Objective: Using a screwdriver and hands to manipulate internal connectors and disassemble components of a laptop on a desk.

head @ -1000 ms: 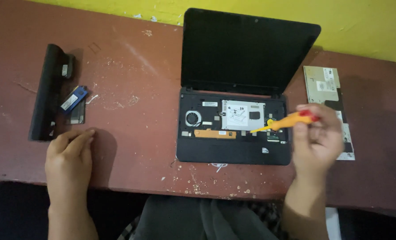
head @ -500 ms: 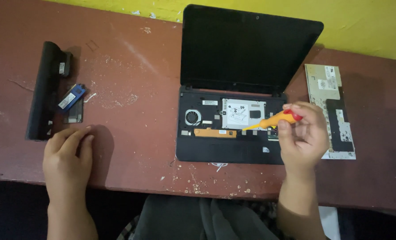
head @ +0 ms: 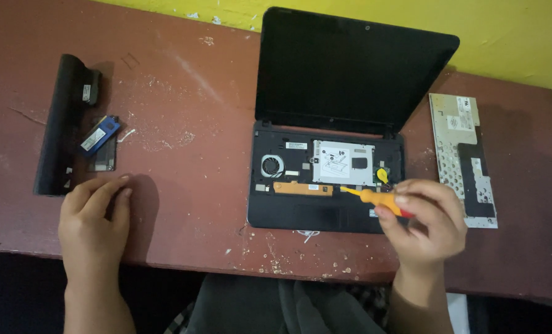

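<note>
Orange-handled screwdriver with red cap [head: 381,200]: pinched between thumb and fingers of the right hand [head: 426,222], near the front-right corner of the opened black laptop base [head: 288,213]. Long axis: slightly tilted, tip toward 10 o'clock, cap toward 4 o'clock. Tip position: just at the lower edge of the silver metal drive plate [head: 344,164], at 7 o'clock from the small yellow round coin cell [head: 383,174]. Contact of tip with a screw: cannot tell.

Left hand [head: 93,219]: flat on the worn reddish-brown wooden table [head: 189,111], fingers loosely curled, gripping nothing, well apart from the laptop. Nearest items, at 12 o'clock from that hand: long black battery bar [head: 59,139] and blue rectangular memory module [head: 99,135].

Removed silver keyboard panel, underside up [head: 461,154]: at 1 o'clock from the right hand.

Nearer hand to the laptop internals: right.
</note>
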